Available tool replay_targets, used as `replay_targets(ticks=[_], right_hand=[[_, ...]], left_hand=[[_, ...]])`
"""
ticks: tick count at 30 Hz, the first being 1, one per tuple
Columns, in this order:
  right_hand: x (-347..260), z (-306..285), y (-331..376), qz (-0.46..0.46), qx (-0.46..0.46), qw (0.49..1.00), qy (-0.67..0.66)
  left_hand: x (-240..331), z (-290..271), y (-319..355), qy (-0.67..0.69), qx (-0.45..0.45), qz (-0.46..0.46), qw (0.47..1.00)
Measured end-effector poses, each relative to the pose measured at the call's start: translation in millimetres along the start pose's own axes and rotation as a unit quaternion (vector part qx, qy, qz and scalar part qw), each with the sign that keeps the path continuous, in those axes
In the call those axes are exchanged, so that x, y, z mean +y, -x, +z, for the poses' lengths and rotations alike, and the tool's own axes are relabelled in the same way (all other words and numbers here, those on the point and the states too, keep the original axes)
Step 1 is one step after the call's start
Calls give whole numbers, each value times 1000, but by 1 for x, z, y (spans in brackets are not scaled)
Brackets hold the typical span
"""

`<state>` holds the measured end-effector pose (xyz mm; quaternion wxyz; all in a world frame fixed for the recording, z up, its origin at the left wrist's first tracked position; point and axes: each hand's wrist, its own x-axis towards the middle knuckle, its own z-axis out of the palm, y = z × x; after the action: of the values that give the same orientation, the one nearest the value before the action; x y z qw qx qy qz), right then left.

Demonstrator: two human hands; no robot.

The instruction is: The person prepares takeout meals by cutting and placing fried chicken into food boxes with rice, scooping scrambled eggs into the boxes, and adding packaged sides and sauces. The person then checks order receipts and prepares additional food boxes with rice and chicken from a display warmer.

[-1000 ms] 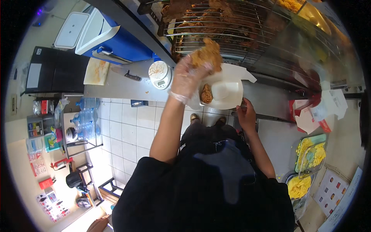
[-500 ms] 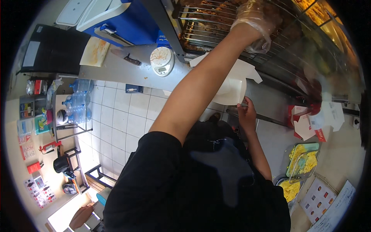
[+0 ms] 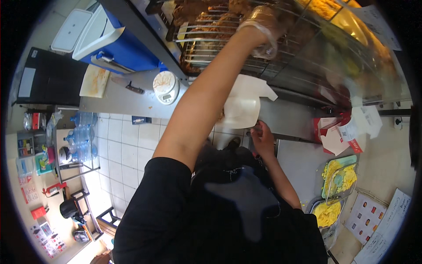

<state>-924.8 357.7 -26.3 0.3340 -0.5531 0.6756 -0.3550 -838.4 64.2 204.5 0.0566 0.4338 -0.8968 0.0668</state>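
My left hand (image 3: 263,27), in a clear plastic glove, reaches into a lit warming cabinet. It is over a wire rack (image 3: 206,37) that holds brown fried food (image 3: 215,20). Its fingers are hidden in the shade, so whether they grip anything does not show. My bare right hand (image 3: 262,140) pinches the near right edge of an open white paper takeaway box (image 3: 241,108) below the cabinet. My left forearm covers the box's left part. A bit of something brown shows inside the box beside that forearm.
On the steel counter to the left are a white kitchen scale (image 3: 166,87), a knife (image 3: 134,87) and a stained cutting board (image 3: 95,81). A blue cooler (image 3: 121,50) stands behind. Red-and-white cartons (image 3: 336,136) and containers of yellow food (image 3: 340,180) are on the right.
The whole view has shifted, with the counter and cabinet appearing farther left. More of the box's inside shows beside my left forearm. My left hand stays in the cabinet, my right at the box.
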Motion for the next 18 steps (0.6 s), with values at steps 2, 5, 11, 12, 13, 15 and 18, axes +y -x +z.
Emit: replay_targets(ticks=[2,5,11,12,13,15,18], right_hand=[[-3,-1,2,8,-16,1000,-24],[0,0,2,5,-2,1000,-19],[-10,-3,1,-30,1,999,-36],[-10,-3,0,-37,8,999,-32],[-6,-3,-2,-33,16,999,-34],[6,-4,-3,-31,31,999,-23],[-6,-4,-2,-38,38,998,-31]], left_hand=[[-4,-14,3,44,12,-35,998],[7,-47,6,83,0,-93,992],[-8,-16,-6,-5,116,3,993],[-10,-2,-10,121,154,-16,980],[0,4,-6,-61,176,-21,982],[28,-10,-2,72,160,-60,983],[11,-7,-19,200,-7,-116,973]])
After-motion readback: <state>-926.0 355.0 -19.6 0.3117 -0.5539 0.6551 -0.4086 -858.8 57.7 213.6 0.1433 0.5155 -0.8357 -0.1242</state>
